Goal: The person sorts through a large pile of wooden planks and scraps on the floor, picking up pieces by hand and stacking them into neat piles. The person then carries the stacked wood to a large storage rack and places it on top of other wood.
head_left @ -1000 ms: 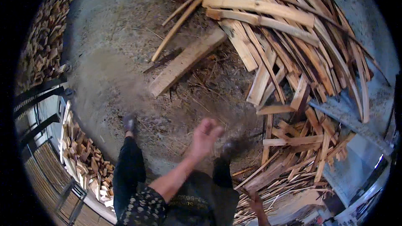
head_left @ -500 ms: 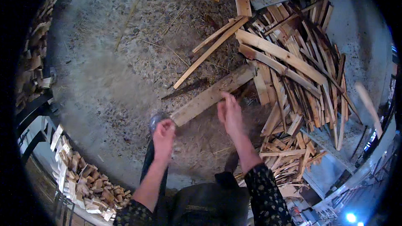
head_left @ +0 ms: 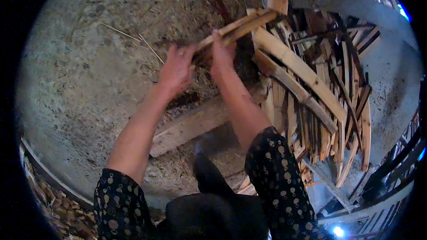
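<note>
Pale wooden strips (head_left: 250, 26) are held, the left hand (head_left: 177, 69) curled at their near end, the right hand (head_left: 223, 55) closed farther along, somewhat blurred. Grip judged taken; clearance from the floor (head_left: 111, 75) cannot be told. Left unheld: a thick plank (head_left: 191, 126) below the hands, a wood pile (head_left: 311, 98) to their right.

Light is dim, bluish-white glare (head_left: 338, 231) flares at lower right, and edges bend.

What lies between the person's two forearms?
In the head view, a thick wooden plank lies aslant there on the littered ground, partly hidden behind the right forearm.
</note>
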{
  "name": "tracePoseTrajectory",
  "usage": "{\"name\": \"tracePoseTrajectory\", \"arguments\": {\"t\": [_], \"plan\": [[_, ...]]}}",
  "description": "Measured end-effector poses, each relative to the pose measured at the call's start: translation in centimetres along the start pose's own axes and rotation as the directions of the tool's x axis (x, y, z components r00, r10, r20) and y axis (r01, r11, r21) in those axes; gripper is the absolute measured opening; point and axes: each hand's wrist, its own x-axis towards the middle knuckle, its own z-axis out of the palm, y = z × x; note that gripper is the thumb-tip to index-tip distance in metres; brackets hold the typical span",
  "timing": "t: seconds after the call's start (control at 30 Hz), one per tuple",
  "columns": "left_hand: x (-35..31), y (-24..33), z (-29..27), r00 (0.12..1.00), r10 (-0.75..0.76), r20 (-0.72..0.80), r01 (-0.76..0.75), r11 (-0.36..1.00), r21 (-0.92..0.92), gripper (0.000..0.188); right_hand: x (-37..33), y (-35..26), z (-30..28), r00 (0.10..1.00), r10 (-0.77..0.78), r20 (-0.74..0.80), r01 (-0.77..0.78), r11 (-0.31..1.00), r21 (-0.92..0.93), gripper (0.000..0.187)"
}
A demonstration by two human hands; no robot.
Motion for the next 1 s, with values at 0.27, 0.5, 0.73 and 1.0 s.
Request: {"name": "tracePoseTrajectory", "arguments": {"t": [0.27, 0.5, 0.73, 1.0], "plan": [[-5.4, 11.6, -4.5, 0.962, -0.051, 0.268, 0.136, 0.942, -0.307, 0.035, -9.1, -4.9, -7.1, 0.942, 0.303, 0.144, -0.322, 0.937, 0.135, 0.042], [-16.8, 26.7, -12.3, 0.803, 0.156, 0.575, 0.18, 0.856, -0.484, 0.033, -34.0, -5.0, -31.3, 1.0, 0.0, 0.019, 0.014, 0.693, -0.721, 0.044], [-22.5, 25.9, -14.1, 0.679, -0.126, 0.723, 0.426, 0.87, -0.249, 0.03, -67.3, -3.7, -54.5, 0.812, 0.305, -0.497, -0.546, 0.097, -0.832, 0.076], [-19.2, 26.6, -6.2, 0.68, -0.274, 0.68, 0.584, 0.764, -0.275, 0.026, -34.6, -2.6, -45.0, 0.953, -0.263, 0.148, 0.245, 0.387, -0.889, 0.067]]}}
